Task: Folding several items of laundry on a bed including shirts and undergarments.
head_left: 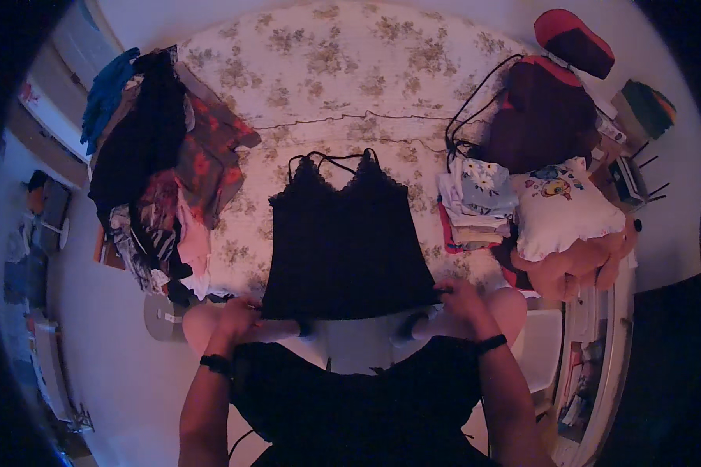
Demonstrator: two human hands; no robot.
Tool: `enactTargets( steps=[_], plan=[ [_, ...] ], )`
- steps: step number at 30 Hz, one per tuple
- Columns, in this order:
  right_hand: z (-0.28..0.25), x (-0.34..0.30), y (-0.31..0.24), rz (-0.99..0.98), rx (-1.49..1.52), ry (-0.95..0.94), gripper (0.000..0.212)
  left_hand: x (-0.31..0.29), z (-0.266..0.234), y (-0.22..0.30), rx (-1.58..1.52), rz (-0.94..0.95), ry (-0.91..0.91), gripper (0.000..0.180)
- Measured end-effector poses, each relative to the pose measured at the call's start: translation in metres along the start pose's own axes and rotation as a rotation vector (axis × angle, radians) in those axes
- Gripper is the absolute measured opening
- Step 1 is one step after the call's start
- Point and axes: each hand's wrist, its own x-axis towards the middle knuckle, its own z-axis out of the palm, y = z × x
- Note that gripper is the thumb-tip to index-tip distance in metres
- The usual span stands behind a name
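Observation:
A black camisole [346, 241] with thin straps and a lace-edged neckline lies spread flat before me, straps pointing away. Its hem hangs at the near edge of the floral-covered bed [327, 62]. At the hem's left corner my left hand [240, 313] is closed on the cloth. My right hand [461, 300] pinches the right corner of the same hem. Both hands are level with each other, and the fabric between them looks taut.
A loose heap of clothes [144, 171] lies at the left. On the right are a stack of folded clothes [479, 202], a white pillow [568, 206] with a cartoon print, a brown plush toy [584, 268], a dark red bag [541, 113] and a red-and-black cap [575, 43].

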Motion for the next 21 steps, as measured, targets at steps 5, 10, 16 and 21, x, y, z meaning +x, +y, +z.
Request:
enactTargets(
  steps=[5,10,16,21],
  plan=[
    [-0.011,0.009,0.057,-0.133,-0.273,0.078,0.033,0.031,0.023,0.073,-0.008,-0.472,-0.153,0.024],
    [-0.002,-0.006,0.007,-0.126,-0.457,-0.030,0.027,0.062,0.015,-0.003,0.635,0.062,-0.505,0.023],
    [0.002,0.053,-0.026,-0.146,-0.398,-0.027,0.024,0.176,0.006,0.084,0.349,-0.089,0.140,0.027],
    [0.017,0.189,-0.099,-0.327,-0.298,0.077,0.023,0.290,-0.013,0.120,0.289,0.044,0.484,0.060]
  ],
)
